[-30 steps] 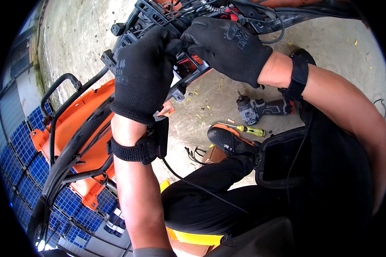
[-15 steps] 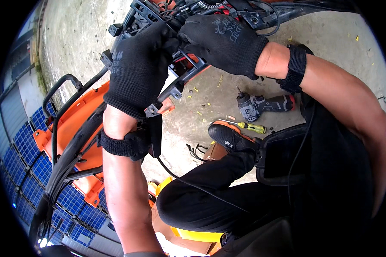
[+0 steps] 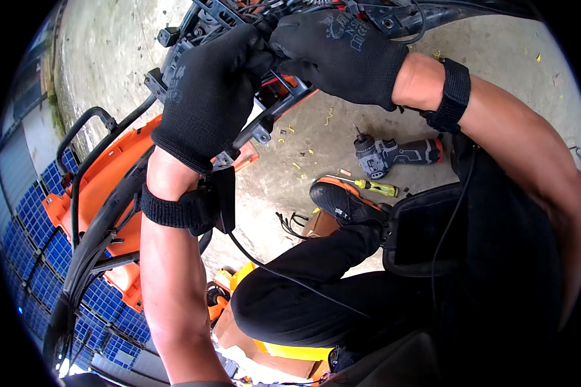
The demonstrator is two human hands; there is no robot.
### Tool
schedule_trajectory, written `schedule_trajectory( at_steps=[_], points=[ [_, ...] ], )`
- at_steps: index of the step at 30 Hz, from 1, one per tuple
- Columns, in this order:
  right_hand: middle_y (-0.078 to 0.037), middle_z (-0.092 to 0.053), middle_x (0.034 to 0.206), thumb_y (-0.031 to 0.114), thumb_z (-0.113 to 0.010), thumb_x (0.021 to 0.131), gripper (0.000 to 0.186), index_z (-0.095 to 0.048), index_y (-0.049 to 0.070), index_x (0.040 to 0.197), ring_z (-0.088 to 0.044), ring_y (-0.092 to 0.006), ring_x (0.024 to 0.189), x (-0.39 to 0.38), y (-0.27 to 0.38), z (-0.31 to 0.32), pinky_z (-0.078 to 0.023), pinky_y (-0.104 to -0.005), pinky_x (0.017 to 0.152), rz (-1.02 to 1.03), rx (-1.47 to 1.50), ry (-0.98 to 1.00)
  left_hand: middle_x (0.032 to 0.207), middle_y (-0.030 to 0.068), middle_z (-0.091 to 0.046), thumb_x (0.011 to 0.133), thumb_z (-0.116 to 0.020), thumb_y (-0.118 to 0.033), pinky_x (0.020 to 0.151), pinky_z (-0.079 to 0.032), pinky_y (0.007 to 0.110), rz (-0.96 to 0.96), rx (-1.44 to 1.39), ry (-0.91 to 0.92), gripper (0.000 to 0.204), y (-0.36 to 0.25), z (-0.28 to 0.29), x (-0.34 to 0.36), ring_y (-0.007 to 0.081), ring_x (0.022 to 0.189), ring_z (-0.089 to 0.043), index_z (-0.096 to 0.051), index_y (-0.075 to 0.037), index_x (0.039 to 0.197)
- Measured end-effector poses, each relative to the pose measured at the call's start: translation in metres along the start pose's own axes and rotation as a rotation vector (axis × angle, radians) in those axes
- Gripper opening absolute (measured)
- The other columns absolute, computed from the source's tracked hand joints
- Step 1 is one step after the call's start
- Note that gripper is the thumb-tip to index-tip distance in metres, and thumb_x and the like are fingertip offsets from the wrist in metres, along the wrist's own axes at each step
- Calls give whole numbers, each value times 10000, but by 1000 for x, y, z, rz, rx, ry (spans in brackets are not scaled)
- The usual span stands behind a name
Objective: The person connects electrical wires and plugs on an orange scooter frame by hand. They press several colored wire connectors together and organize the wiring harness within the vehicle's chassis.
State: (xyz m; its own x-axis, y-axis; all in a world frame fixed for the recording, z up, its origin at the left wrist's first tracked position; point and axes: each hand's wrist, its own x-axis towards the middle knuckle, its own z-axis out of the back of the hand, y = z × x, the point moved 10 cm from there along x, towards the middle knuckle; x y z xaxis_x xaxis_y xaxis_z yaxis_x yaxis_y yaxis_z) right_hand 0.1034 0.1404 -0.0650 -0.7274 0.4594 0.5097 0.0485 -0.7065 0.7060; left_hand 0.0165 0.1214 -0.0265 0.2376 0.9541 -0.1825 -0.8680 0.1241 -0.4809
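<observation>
My left hand (image 3: 210, 93), in a black knit glove, is closed with its thumb and fingers pinched together. Facing it, my right hand (image 3: 339, 58) in a matching glove is also closed, its fingertips almost meeting the left ones. Whatever lies between the fingertips is dark and hidden by the gloves. Both hands are over a black metal vehicle frame (image 3: 284, 111) with brackets. Just beyond them run dark cables (image 3: 297, 8), partly covered by the fingers.
Orange plastic panels (image 3: 119, 168) and a thick black tube (image 3: 103, 222) stand at the left. On the concrete floor lie a grey cordless driver (image 3: 400, 153), a yellow-handled screwdriver (image 3: 377, 188) and yellow scraps. My shoe (image 3: 342, 201) is beside the screwdriver, near a cardboard piece (image 3: 319, 224).
Both hands appear slightly higher in the picture, and my left forearm has shifted left. The fingers stay pinched close together over the frame.
</observation>
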Motion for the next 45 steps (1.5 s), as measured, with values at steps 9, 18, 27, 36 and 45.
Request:
schedule_trajectory(
  at_steps=[9,18,27,36,45],
  points=[
    [-206,-608,895,26,-564,796,126,-617,11,909,-605,-394,871,-1,-7,-4,-490,-454,779,-72,41,54,885,200,-701,816,-624,50,720,-551,401,-88,50,-70,347,-18,-6,2,373,830,-697,-661,-40,1149],
    [-196,-678,974,156,-669,871,210,-650,27,1035,-674,-355,951,0,-12,-8,-544,-446,853,-173,-118,114,812,189,-655,813,-656,-16,690,-514,451,29,6,-156,296,-2,-11,-8,398,789,-659,-628,-56,1105],
    [-218,-661,1030,185,-654,900,286,-632,8,1124,-645,-383,975,-8,-22,4,-521,-457,859,-312,127,61,1115,185,-619,838,-693,-25,757,-523,393,167,-321,-516,566,-6,-6,-36,322,855,-652,-510,-79,1370],
    [-200,-646,903,114,-657,865,181,-619,-24,975,-632,-369,854,3,-16,9,-503,-420,790,-421,289,150,966,135,-567,783,-749,-55,749,-482,395,355,-186,-659,351,-1,-37,-40,321,882,-586,-641,-47,1117],
    [-165,-687,845,111,-679,874,158,-645,-4,977,-679,-271,750,4,-18,15,-520,-373,693,-506,248,228,935,149,-569,774,-713,-41,701,-499,450,370,-175,-783,277,1,-50,-40,376,850,-607,-658,-62,1045]
  ],
)
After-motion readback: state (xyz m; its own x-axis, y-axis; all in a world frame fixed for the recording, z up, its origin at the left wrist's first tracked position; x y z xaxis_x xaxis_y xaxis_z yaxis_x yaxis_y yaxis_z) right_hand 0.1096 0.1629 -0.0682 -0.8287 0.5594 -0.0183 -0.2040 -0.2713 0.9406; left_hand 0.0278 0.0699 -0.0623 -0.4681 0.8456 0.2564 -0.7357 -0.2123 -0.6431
